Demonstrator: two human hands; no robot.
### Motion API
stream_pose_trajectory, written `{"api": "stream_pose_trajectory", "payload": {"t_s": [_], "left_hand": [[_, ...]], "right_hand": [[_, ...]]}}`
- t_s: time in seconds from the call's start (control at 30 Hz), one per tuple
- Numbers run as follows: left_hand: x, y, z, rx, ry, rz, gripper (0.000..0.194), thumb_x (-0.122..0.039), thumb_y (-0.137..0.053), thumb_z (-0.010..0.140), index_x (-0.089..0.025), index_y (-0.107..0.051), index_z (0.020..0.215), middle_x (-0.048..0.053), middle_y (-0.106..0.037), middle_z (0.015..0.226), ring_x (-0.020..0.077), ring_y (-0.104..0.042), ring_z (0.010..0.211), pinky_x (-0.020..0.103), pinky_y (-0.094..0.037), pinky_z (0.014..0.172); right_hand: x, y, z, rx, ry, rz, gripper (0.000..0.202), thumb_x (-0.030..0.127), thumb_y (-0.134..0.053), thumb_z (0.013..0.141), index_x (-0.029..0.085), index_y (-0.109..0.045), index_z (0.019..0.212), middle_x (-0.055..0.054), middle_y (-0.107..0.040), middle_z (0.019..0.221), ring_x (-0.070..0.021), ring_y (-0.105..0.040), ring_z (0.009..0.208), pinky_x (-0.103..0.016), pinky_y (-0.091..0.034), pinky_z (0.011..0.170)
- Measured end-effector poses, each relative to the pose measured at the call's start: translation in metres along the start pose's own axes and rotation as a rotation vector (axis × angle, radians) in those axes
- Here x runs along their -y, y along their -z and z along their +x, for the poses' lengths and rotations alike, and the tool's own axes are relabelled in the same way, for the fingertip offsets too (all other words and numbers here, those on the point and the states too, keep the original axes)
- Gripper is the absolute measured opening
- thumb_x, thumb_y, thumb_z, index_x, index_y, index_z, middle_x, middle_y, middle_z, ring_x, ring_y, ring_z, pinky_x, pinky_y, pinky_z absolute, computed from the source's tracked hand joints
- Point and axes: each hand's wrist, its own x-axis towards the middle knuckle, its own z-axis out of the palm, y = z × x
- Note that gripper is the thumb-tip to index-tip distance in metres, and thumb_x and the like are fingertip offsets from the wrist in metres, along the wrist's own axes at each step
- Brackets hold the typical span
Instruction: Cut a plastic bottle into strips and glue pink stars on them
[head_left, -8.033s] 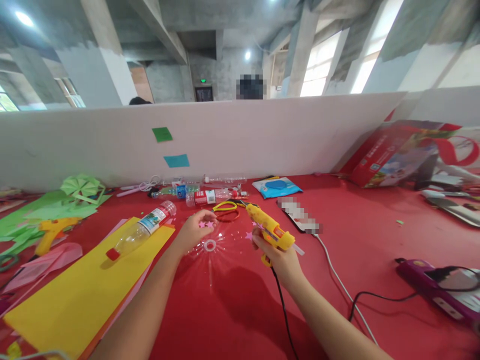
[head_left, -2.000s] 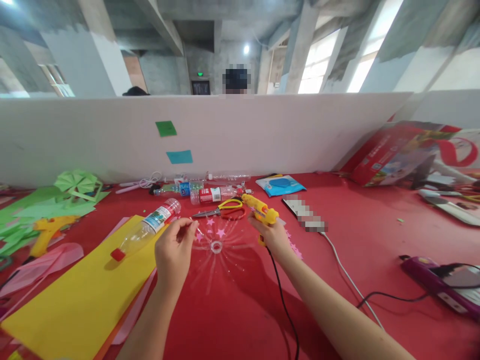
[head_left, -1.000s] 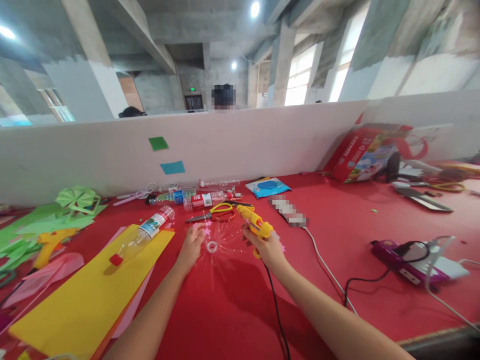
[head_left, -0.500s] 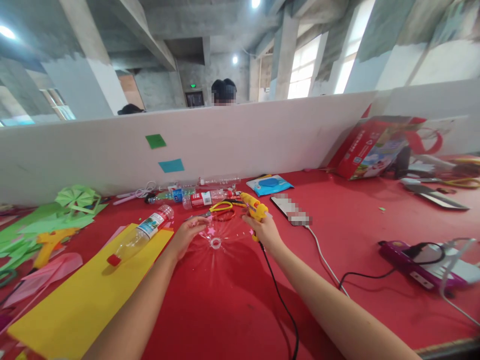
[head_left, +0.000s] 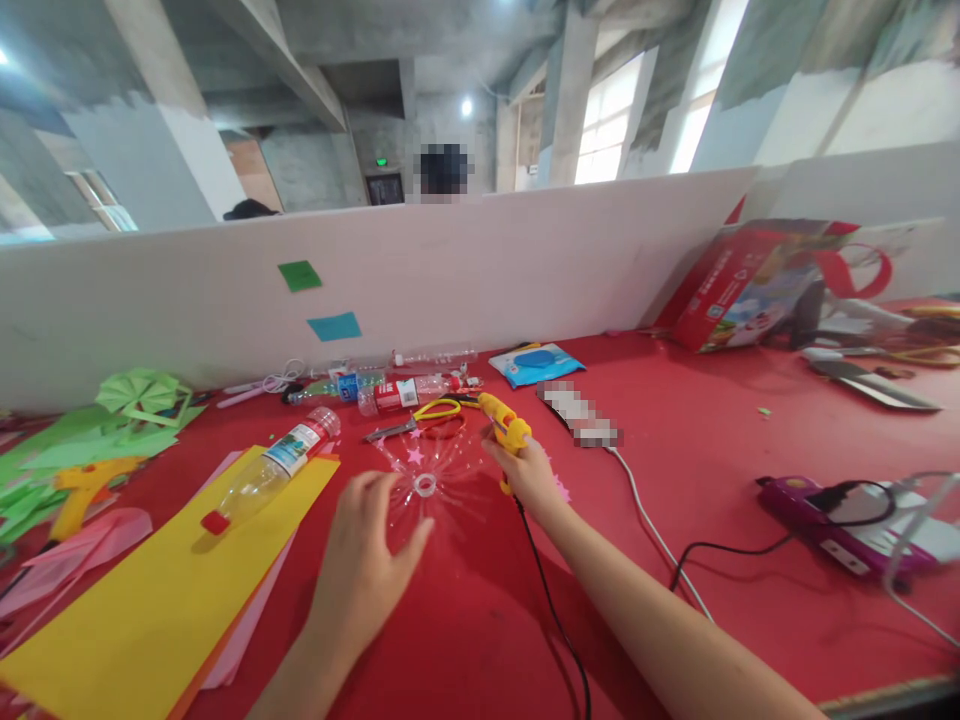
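A clear plastic bottle piece [head_left: 425, 485], its cut strips fanned out round the neck ring, lies on the red table. Pink stars [head_left: 415, 455] sit on its strips. Just left of and nearer than the ring, my left hand [head_left: 367, 545] has its thumb and fingers spread, holding nothing. My right hand [head_left: 529, 468] grips a yellow glue gun [head_left: 507, 421] to the right of the piece, its black cord trailing down toward me. Scissors with yellow handles [head_left: 438, 409] lie just behind the piece.
On the left, a bottle [head_left: 274, 468] lies on yellow paper [head_left: 157, 600], near green paper [head_left: 45, 450] and another glue gun [head_left: 86, 490]. Behind are more bottles [head_left: 397, 396] and a wipes pack [head_left: 537, 364]. A phone [head_left: 577, 413] and a purple power strip [head_left: 817, 530] are on the right.
My left hand has drawn back from the far left strips toward me, and its fingers have spread. My right hand still holds the glue gun in nearly the same place.
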Motion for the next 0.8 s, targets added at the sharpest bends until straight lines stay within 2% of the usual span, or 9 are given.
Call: {"api": "stream_pose_trajectory", "payload": {"t_s": [0.07,0.17,0.27,0.37,0.47,0.6,0.7,0.8], "left_hand": [[-0.014,-0.008,-0.006,0.062,-0.082,0.113,0.047,-0.038,-0.059,0.076,-0.021,-0.048,0.119,0.013,-0.050,0.118,0.0303,-0.049,0.107,0.049,-0.042,0.089],[-0.019,-0.018,-0.004,0.099,-0.163,0.236,0.029,-0.024,-0.056,0.079,-0.020,-0.059,0.107,0.014,-0.054,0.116,0.0302,-0.051,0.105,0.048,-0.042,0.086],[-0.009,-0.017,0.001,0.135,-0.205,0.225,0.016,-0.017,-0.051,0.082,-0.022,-0.066,0.085,0.010,-0.060,0.106,0.0266,-0.053,0.098,0.045,-0.043,0.082],[0.010,-0.008,0.001,0.138,-0.207,0.158,0.016,-0.019,-0.053,0.081,-0.024,-0.068,0.079,0.008,-0.060,0.106,0.0260,-0.051,0.100,0.048,-0.040,0.087],[0.035,0.001,0.000,0.153,-0.154,0.066,0.013,-0.024,-0.056,0.079,-0.027,-0.069,0.077,0.006,-0.055,0.116,0.0277,-0.047,0.110,0.051,-0.037,0.094],[0.065,0.006,0.002,0.198,-0.013,-0.063,0.014,-0.029,-0.055,0.079,-0.027,-0.069,0.078,0.005,-0.045,0.129,0.0286,-0.038,0.123,0.052,-0.029,0.103],[0.076,0.004,0.006,0.244,0.079,-0.217,0.016,-0.030,-0.053,0.079,-0.024,-0.067,0.077,0.003,-0.037,0.138,0.0276,-0.031,0.130,0.049,-0.025,0.107],[0.076,-0.001,0.009,0.317,0.144,-0.365,0.016,-0.028,-0.051,0.078,-0.023,-0.065,0.072,0.004,-0.040,0.138,0.0273,-0.031,0.132,0.047,-0.025,0.108]], "right_hand": [[-0.001,0.001,0.000,-0.008,0.002,-0.010,0.019,0.035,-0.058,0.065,0.018,-0.059,0.073,0.001,-0.058,0.067,-0.0162,-0.052,0.064,-0.026,-0.040,0.060],[-0.001,0.002,-0.001,-0.002,0.001,-0.027,0.018,0.035,-0.059,0.064,0.018,-0.059,0.070,0.003,-0.054,0.060,-0.0149,-0.048,0.057,-0.025,-0.038,0.054],[0.002,0.002,-0.002,-0.003,0.011,-0.029,0.017,0.034,-0.058,0.064,0.018,-0.058,0.070,0.003,-0.052,0.059,-0.0147,-0.048,0.056,-0.025,-0.038,0.054],[0.006,0.002,-0.003,-0.004,0.021,-0.022,0.018,0.035,-0.056,0.064,0.019,-0.056,0.071,0.002,-0.053,0.063,-0.0150,-0.048,0.059,-0.026,-0.038,0.056],[0.008,0.002,-0.004,0.007,0.016,-0.021,0.019,0.036,-0.056,0.064,0.019,-0.056,0.072,0.002,-0.053,0.063,-0.0147,-0.047,0.058,-0.025,-0.038,0.055],[0.009,0.002,-0.007,0.026,0.010,-0.028,0.019,0.036,-0.057,0.064,0.018,-0.056,0.072,0.002,-0.052,0.062,-0.0146,-0.047,0.057,-0.025,-0.037,0.055],[0.007,0.001,-0.007,0.030,0.008,-0.030,0.019,0.035,-0.057,0.064,0.018,-0.056,0.071,0.002,-0.052,0.063,-0.0148,-0.047,0.059,-0.026,-0.038,0.057],[0.003,0.000,-0.006,0.015,0.001,-0.028,0.019,0.035,-0.057,0.063,0.018,-0.056,0.071,0.001,-0.054,0.066,-0.0156,-0.049,0.061,-0.026,-0.038,0.058]]}}
